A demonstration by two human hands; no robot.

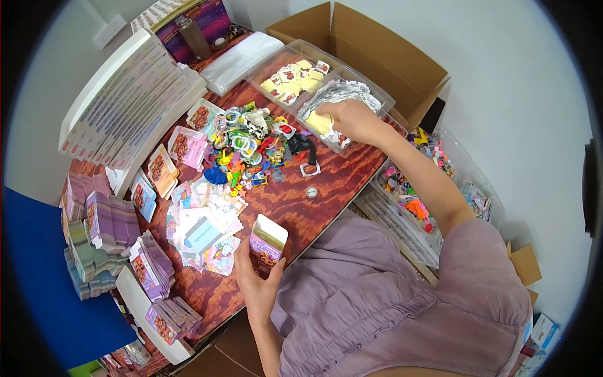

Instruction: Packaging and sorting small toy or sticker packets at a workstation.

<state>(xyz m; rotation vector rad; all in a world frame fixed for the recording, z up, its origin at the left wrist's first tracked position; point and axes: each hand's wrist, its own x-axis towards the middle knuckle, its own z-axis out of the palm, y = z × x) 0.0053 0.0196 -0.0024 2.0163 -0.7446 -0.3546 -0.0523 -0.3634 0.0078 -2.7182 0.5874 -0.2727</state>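
My left hand (259,286) is wrapped round a small purple cardboard box (267,244) at the table's near edge. The box stands upright with its white top flap raised, and its inside looks yellowish-green. My right hand (353,119) reaches into the near compartment of a clear plastic tray (384,100). Its fingers are bent and pressed together at a yellow piece (320,122) among silvery-white small packets (345,92); what they grip, if anything, is hidden. Left of my left hand lie patterned paper sheets (204,234), spread in a loose pile.
A heap of colourful small toys (251,147) covers the table's middle. Flat folded boxes (113,220) are stacked at the left, beside a white rack of cartons (125,100). A plastic bag stack (242,61) and a brown carton (383,56) stand behind. A round badge (311,192) lies near the edge.
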